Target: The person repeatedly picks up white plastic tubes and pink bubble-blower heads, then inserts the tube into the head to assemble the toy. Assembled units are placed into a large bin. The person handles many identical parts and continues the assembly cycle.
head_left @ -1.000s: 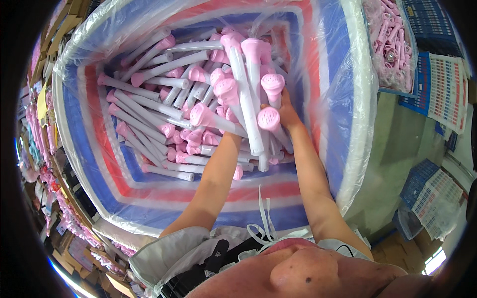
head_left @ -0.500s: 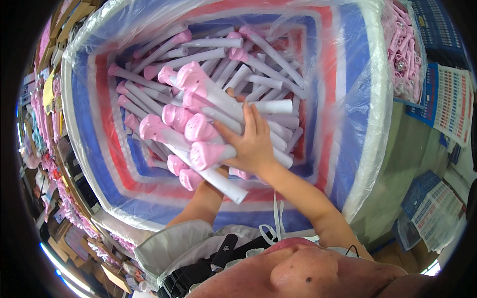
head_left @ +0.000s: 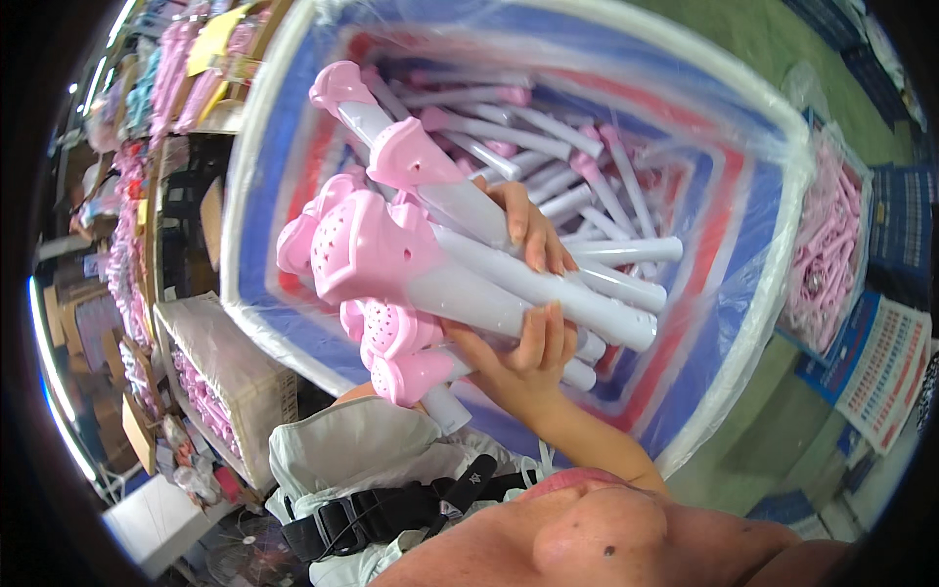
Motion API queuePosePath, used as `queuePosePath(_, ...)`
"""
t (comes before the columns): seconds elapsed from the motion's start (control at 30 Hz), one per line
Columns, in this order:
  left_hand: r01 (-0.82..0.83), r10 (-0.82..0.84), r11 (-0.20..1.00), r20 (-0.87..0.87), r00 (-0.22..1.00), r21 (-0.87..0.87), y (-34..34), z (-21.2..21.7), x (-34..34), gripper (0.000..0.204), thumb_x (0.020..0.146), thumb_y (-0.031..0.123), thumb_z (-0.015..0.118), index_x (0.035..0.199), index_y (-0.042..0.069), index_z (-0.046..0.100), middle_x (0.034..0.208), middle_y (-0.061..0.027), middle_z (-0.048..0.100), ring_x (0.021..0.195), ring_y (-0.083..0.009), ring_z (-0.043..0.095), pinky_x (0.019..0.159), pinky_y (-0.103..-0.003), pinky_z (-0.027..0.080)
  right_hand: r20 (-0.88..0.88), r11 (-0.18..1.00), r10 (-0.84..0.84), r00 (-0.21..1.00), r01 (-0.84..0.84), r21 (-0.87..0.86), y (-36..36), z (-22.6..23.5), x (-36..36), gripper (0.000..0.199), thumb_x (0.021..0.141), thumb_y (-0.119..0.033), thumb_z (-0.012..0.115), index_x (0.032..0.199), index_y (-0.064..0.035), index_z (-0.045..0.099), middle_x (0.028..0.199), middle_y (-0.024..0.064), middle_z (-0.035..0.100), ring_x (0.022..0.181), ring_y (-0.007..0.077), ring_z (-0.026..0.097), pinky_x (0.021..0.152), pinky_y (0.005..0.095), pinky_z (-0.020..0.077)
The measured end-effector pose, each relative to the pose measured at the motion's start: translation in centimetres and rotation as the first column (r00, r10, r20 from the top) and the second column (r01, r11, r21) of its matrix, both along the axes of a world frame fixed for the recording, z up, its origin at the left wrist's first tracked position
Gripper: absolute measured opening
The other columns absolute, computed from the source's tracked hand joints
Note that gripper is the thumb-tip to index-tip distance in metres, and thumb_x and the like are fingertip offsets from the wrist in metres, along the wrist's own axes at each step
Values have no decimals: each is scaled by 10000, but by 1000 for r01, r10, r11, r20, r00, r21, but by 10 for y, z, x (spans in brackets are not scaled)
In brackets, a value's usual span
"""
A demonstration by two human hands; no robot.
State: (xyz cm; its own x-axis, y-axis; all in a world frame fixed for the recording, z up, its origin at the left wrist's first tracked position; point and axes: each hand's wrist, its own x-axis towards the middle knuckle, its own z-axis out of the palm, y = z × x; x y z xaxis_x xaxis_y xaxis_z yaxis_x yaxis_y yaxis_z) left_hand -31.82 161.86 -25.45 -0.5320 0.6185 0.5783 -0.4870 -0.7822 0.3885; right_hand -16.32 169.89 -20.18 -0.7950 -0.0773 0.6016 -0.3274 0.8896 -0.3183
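Note:
I hold a bundle of white plastic tubes with pink flared heads (head_left: 367, 249), several of them pierced with small holes, up above a large bin (head_left: 256, 147). My left hand (head_left: 533, 227) curls over the bundle's far side, its forearm mostly hidden beneath the tubes. My right hand (head_left: 523, 364) wraps the near side, thumb by the pink heads and fingers over the white shafts. The heads point left and the tube ends point right. More pink-headed tubes (head_left: 548, 147) lie jumbled inside the bin, which has blue, white and red stripes under clear plastic sheeting.
Right of the bin stands a clear-lined crate of pink parts (head_left: 827, 249), with printed blue-and-white sheets (head_left: 871, 362) by it on the green floor (head_left: 748, 411). Shelves on the left carry pink pieces (head_left: 127, 264). A covered box (head_left: 230, 367) is at lower left.
The bundle has been raised out of the bin toward me, held in both hands. My view has turned left, so the bin appears tilted and farther right.

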Motion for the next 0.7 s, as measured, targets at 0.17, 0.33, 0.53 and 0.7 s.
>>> queuePosePath(0.17, -39, 41, 999, -231, 972, 13, -20, 103, 3, 536, 991, 391, 113, 970, 47, 524, 898, -203, 612, 987, -383, 573, 967, -554, 366, -201, 996, 86, 976, -79, 42, -11, 64, 11, 324, 778, -475, 615, 1099, -447, 582, 1284, 159, 294, 1210, 374, 318, 883, 474, 359)
queuePosePath(0.33, -218, 193, 976, -368, 909, -27, -74, 205, 42, 534, 991, 389, 109, 964, 48, 518, 906, -202, 610, 996, -382, 569, 974, -559, 359, -404, 976, 202, 892, -218, 6, -47, 131, 27, 350, 800, -471, 592, 1146, -429, 553, 1282, 171, 313, 1206, 366, 334, 883, 478, 360)
queuePosePath(0.53, -446, 388, 895, -480, 787, -8, -180, 269, 126, 468, 993, 379, 165, 943, 71, 513, 966, -169, 631, 1059, -367, 557, 998, -574, 335, -416, 857, 481, 771, -513, 40, -108, 192, 81, 363, 820, -395, 540, 1183, -397, 561, 1315, 189, 307, 1216, 370, 331, 917, 487, 332)
queuePosePath(0.7, -635, 545, 769, -590, 596, 69, -301, 279, 220, 463, 988, 417, 182, 945, 67, 483, 1015, -156, 621, 1083, -368, 540, 979, -612, 324, -498, 709, 633, 593, -702, 65, -204, 205, 136, 401, 826, -378, 510, 1225, -407, 536, 1339, 181, 292, 1216, 353, 341, 961, 486, 305)
